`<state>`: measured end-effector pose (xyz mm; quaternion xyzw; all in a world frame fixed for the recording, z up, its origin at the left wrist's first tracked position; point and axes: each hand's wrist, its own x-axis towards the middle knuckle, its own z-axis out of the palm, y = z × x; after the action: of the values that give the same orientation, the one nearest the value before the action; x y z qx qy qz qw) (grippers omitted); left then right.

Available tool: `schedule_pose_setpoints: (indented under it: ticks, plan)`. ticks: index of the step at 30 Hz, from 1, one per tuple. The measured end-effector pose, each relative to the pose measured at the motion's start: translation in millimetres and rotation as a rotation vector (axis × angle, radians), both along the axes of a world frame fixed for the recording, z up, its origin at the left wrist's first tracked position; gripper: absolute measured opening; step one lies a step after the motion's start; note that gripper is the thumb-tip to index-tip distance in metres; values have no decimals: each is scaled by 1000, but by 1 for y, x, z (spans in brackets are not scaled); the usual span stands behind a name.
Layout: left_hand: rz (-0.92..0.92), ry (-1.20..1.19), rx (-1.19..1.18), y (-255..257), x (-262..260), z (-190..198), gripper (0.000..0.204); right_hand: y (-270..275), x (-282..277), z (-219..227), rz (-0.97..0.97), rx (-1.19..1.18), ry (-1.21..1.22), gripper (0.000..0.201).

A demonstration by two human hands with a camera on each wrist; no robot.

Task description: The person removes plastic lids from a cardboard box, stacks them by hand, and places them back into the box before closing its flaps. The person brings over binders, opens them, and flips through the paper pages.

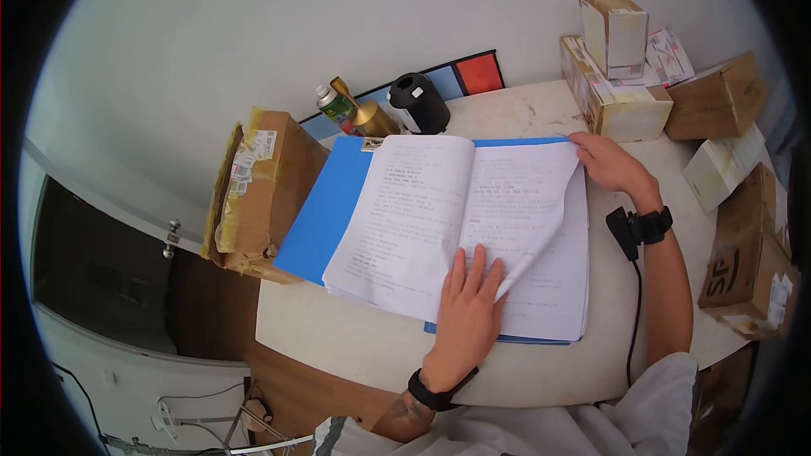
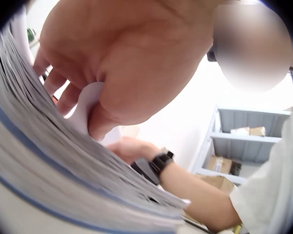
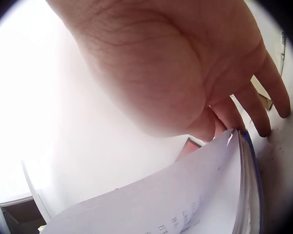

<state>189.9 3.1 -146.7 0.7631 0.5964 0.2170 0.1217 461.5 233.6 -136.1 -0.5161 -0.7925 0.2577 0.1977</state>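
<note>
A thick stack of printed sheets (image 1: 405, 219) lies spread open on a blue clip folder (image 1: 325, 211) on the white table. At the top right corner, my right hand (image 1: 615, 171) pinches a page (image 1: 524, 203) between thumb and forefinger, its other fingers spread over the folder edge. The page's outer edge curls up and slants down toward my left hand (image 1: 469, 312). In the left wrist view, the curled paper (image 2: 86, 105) passes between my left thumb and fingers at the edge of the stack. Both wrists wear black straps.
A worn cardboard box (image 1: 258, 194) stands left of the folder. Behind it are a spray can (image 1: 338, 108), a brass-coloured vessel (image 1: 372, 118) and a black cylinder (image 1: 420, 105). Several cartons (image 1: 621, 105) crowd the right side. A black cable (image 1: 638, 312) hangs from the right wrist.
</note>
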Motion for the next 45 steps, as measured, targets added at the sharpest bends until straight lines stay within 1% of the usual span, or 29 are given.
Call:
schedule_pose_setpoints:
  ticks: [2, 5, 6, 7, 9, 10, 12, 14, 16, 17, 19, 20, 22, 25, 26, 28, 29, 31, 35, 37, 38, 40, 41, 42, 43, 44, 45]
  plan:
    - [245, 282, 56, -1, -20, 28, 46, 0, 0, -1, -39, -41, 34, 40]
    - [593, 335, 174, -5, -83, 34, 53, -1, -1, -6, -73, 22, 62, 39]
    - [716, 363, 217, -7, -95, 36, 54, -2, -1, -5, -74, 20, 68, 39]
    - [716, 368, 217, -8, -101, 39, 54, -3, -2, -1, -63, -16, 44, 39]
    - [799, 319, 372, -10, -104, 46, 56, -4, -3, 5, -49, -53, 18, 39]
    - [802, 317, 369, -11, -96, 50, 56, -6, -4, 7, -35, -49, -6, 39]
    - [322, 95, 239, -12, -60, 59, 56, -7, -5, 9, -14, -41, -42, 39]
    - [28, 130, 138, -8, -18, 53, 57, -6, -3, 7, -28, -51, -37, 39]
    - [-192, 186, 16, -10, 17, 37, 76, -7, -4, 7, -26, -40, -35, 39]
    - [-184, 184, 24, -12, 28, 26, 76, -8, -3, 7, -32, -41, -27, 39]
    - [-206, 143, -1, -14, 40, 12, 96, -6, -1, 3, -12, -21, -26, 40]
    - [-202, 146, 1, -14, 39, 9, 96, -5, -1, 1, -1, -8, -22, 40]
    - [-227, 220, -31, -14, 36, 11, 104, -4, -1, 2, 3, -11, -24, 40]
    - [-271, 268, -57, -12, 31, 13, 102, -6, -2, 5, 3, -17, -24, 40]
    - [-275, 270, -55, -11, 29, 13, 102, -6, -1, 6, 2, -21, -20, 40]
    - [-249, 160, -88, -10, 26, 14, 101, -6, 0, 3, -10, -31, -15, 40]
    - [-250, 160, -88, -9, 27, 11, 101, -6, 0, 2, -15, -42, -11, 40]
    - [-104, 231, -33, -6, 31, 5, 100, -5, 0, 3, -7, -46, -14, 40]
    - [-108, 253, -36, -5, 32, 2, 98, -6, 2, 5, -1, -65, -26, 41]
    - [-95, 227, -55, -3, 30, 3, 83, -6, 2, 5, -6, -57, -33, 42]
    - [-99, 225, -58, -2, 27, 3, 83, -6, 2, 4, -1, -44, -37, 42]
    - [-49, 231, -45, 3, 17, 3, 65, -6, 0, 5, -20, -64, -20, 42]
    - [23, 106, 19, 6, 7, 1, 51, -5, 0, 5, -38, -79, -2, 42]
    - [160, 196, 65, 9, -2, 14, 49, -4, -1, 3, -47, -80, 0, 42]
    - [294, 286, 110, 10, -13, 27, 47, -2, -2, 0, -79, -78, 60, 42]
    - [424, 295, 171, 12, -32, 31, 48, -3, -2, -2, -113, -78, 122, 43]
    - [525, 332, 248, 12, -54, 32, 51, -5, -2, 0, -127, -83, 127, 43]
